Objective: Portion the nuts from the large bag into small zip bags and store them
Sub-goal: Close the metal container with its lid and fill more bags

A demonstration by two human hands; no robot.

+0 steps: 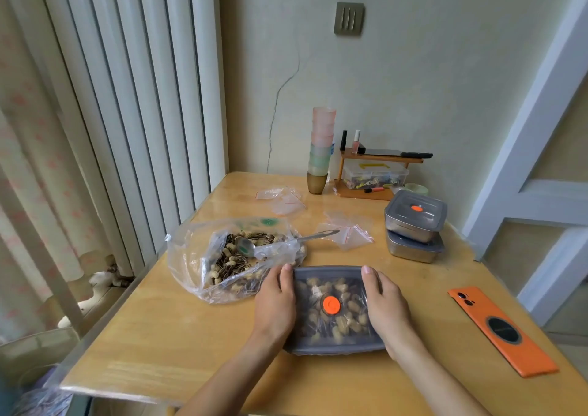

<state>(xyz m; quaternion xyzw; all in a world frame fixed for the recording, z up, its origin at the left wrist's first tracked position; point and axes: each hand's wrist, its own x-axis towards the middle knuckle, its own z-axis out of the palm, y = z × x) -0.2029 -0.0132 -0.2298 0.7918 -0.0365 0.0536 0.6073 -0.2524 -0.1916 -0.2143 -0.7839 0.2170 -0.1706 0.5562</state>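
Fingers [285,277] of the left hand [276,306] and right hand [385,304] clasp the side edges of the lidded container [327,270]; its contents are blurred, perhaps peanuts [351,307].

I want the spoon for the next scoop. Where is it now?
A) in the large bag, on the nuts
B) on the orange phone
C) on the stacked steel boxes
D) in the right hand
A: the spoon lies bowl-first in the large bag on the nuts; the left hand and right hand hold the lidded container.
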